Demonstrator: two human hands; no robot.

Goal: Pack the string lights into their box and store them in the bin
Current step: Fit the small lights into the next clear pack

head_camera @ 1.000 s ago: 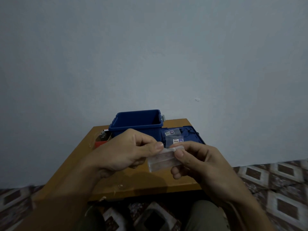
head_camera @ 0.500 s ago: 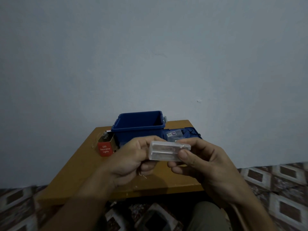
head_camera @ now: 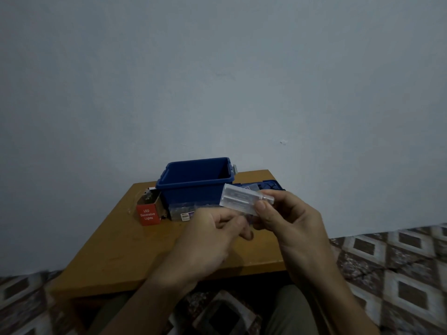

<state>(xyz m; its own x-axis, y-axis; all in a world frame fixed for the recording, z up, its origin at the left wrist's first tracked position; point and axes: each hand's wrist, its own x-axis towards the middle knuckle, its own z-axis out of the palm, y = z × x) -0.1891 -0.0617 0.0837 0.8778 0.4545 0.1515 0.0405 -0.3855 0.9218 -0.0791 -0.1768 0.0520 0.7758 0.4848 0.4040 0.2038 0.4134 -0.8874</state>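
right hand (head_camera: 290, 226) pinches the clear battery case (head_camera: 239, 199), fingers curled, before the blue bin (head_camera: 193, 189). left hand (head_camera: 217, 234) beneath the case — fingers curled, hold indiscernible. red light box (head_camera: 148, 215) left of the bin.

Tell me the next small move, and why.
Probably carry the clear case, pinched in the right hand, over to the red box: the case is held above the table, outside any container, and the box stands open left of the bin.
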